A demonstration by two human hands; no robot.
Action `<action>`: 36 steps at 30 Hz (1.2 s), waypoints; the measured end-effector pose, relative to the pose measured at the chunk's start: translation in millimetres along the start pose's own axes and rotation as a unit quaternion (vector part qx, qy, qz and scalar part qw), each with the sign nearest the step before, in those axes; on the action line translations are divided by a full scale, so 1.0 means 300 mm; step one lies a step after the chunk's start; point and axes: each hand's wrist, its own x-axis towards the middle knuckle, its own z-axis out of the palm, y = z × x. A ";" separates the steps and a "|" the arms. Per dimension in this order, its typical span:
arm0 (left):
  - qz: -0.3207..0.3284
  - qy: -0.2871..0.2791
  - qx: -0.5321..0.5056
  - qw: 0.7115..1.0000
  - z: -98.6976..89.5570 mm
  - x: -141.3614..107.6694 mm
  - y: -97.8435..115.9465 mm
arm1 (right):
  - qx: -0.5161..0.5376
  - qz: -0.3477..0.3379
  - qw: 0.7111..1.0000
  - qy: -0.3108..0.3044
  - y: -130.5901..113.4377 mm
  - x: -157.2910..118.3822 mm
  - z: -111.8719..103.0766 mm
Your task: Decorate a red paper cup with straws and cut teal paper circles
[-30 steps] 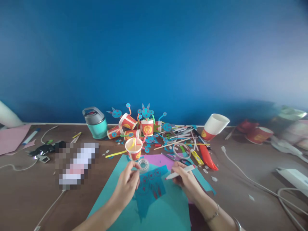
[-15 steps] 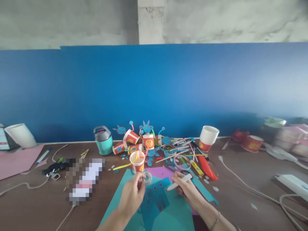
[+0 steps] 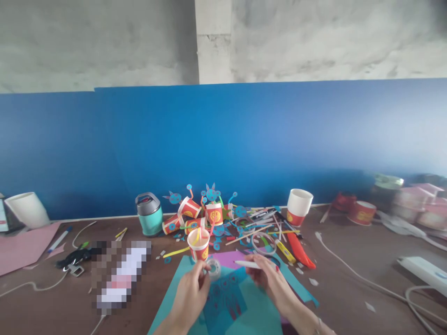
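Observation:
My left hand (image 3: 192,291) has its thumb and fingers pinched at the edge of a small tape roll (image 3: 213,269), just in front of a paper cup (image 3: 199,244) with straws in it. In my right hand (image 3: 267,279) is a white marker (image 3: 247,264), lying nearly level with one end pointing left. Below and between both hands lies a darker blue sheet (image 3: 223,300) with red drawn shapes. It rests on larger teal paper (image 3: 261,309), and purple paper (image 3: 226,258) shows behind.
Decorated cups (image 3: 213,213), straws and scraps are heaped behind the paper. A teal flask (image 3: 150,218) stands left of them, a white-and-red cup (image 3: 299,207) right. A red pouch (image 3: 299,251), yellow cutter (image 3: 285,251) and white cable (image 3: 352,270) lie at right.
My right hand has turned the marker from tip down-left over the drawing to nearly level, its red end now by my fingers. The view has tilted up slightly. My left hand keeps its pinch.

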 end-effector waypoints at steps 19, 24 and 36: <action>-0.010 -0.026 -0.041 0.999 0.027 0.004 -0.030 | -0.655 -0.194 0.729 -0.038 -0.050 0.342 0.130; -0.021 -0.020 -0.058 0.998 0.027 0.007 -0.013 | -0.644 -0.198 0.737 -0.049 -0.049 0.358 0.115; -0.064 0.015 -0.198 0.978 0.005 0.037 0.079 | -0.494 -0.298 0.816 -0.043 -0.083 0.208 0.076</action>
